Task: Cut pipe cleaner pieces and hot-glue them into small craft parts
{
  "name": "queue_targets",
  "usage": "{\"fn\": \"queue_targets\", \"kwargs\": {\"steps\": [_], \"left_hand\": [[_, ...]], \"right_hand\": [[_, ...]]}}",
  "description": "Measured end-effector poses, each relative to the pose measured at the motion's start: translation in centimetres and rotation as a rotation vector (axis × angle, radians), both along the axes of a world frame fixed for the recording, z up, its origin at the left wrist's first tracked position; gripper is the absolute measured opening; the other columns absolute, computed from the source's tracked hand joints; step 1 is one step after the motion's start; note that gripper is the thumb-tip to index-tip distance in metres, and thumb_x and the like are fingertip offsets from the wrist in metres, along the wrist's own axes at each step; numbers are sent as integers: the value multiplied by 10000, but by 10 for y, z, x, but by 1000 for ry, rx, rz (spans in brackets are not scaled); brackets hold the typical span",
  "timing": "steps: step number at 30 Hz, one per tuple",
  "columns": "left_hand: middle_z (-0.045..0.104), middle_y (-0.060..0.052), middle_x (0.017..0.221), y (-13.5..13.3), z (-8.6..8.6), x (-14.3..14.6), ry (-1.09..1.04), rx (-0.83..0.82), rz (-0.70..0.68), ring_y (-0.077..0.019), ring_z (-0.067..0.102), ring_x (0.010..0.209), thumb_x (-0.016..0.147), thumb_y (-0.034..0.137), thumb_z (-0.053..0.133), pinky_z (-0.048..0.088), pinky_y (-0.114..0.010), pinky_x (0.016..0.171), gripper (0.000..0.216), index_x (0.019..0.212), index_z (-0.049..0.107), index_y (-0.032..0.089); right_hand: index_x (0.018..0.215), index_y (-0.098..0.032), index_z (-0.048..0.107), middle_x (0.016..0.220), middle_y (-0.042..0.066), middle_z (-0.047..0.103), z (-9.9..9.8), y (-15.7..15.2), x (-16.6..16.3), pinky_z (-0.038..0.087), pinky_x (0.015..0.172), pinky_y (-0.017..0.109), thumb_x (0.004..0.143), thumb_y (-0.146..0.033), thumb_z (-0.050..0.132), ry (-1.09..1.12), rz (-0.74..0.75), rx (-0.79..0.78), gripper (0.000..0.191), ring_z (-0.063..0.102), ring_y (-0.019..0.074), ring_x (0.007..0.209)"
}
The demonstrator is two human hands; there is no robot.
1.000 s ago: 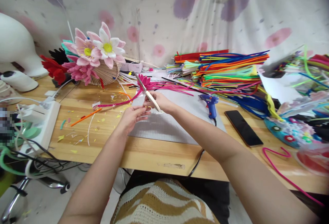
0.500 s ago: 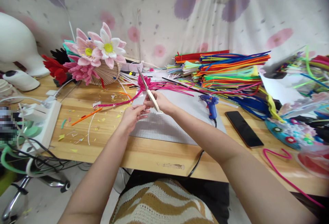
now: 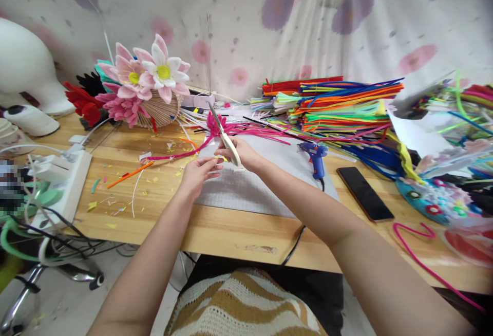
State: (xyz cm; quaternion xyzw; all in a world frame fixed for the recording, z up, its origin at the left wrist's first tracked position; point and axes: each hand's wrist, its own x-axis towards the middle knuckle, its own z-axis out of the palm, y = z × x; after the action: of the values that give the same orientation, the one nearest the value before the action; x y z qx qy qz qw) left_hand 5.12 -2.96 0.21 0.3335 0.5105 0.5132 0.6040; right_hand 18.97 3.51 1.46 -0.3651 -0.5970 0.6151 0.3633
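Note:
My right hand (image 3: 242,153) is closed on a pair of scissors (image 3: 230,147) with cream handles, the blades pointing up and away from me. Close by on its left, my left hand (image 3: 198,172) has thumb and forefinger pinched together, the other fingers loosely stretched. Whatever lies in that pinch is too small to make out. A tiny yellow bit (image 3: 225,159) shows between the two hands' fingertips. Just behind the scissors lies a magenta pipe-cleaner flower (image 3: 212,125), with magenta pipe cleaners (image 3: 258,131) trailing right. Beneath my hands is a grey cutting mat (image 3: 254,187).
A blue glue gun (image 3: 317,160) and a black phone (image 3: 365,193) lie to the right. Bundles of coloured pipe cleaners (image 3: 346,105) are stacked behind. Fuzzy flowers (image 3: 162,71) stand at back left. An orange pipe cleaner (image 3: 129,175), scraps and a power strip (image 3: 73,192) are leftward.
The scissors have turned slightly in my right hand, and their handles now look wider apart. My left hand has hardly shifted. The yellow bit shows more clearly between the fingertips.

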Motion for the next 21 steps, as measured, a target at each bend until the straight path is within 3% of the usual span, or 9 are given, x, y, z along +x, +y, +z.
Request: {"fn": "queue_targets", "kwargs": {"steps": [13,16,21], "left_hand": [[696,-99,874,-1,-1,-1,33,49,-5,-137,627,690,541,334,754,503,-254,629,317,772,672,133],[695,-105,888,-2,-3,-5,62,87,11,-148,634,702,553,347,749,504,-269,650,315,764,664,130],[699,-100,881,-3,-6,-14,82,148,18,-161,644,693,533,358,760,505,-299,676,334,767,658,141]], "right_hand": [[731,-171,458,602,-51,484,1,-6,1,327,471,219,540,-448,700,-84,-5,102,415,414,63,485],[740,-170,459,634,-44,465,0,0,10,321,521,224,594,-516,645,-242,11,240,419,417,77,546],[747,-164,510,678,-28,478,10,2,35,262,578,221,632,-581,600,-747,155,573,443,390,93,617]]}}
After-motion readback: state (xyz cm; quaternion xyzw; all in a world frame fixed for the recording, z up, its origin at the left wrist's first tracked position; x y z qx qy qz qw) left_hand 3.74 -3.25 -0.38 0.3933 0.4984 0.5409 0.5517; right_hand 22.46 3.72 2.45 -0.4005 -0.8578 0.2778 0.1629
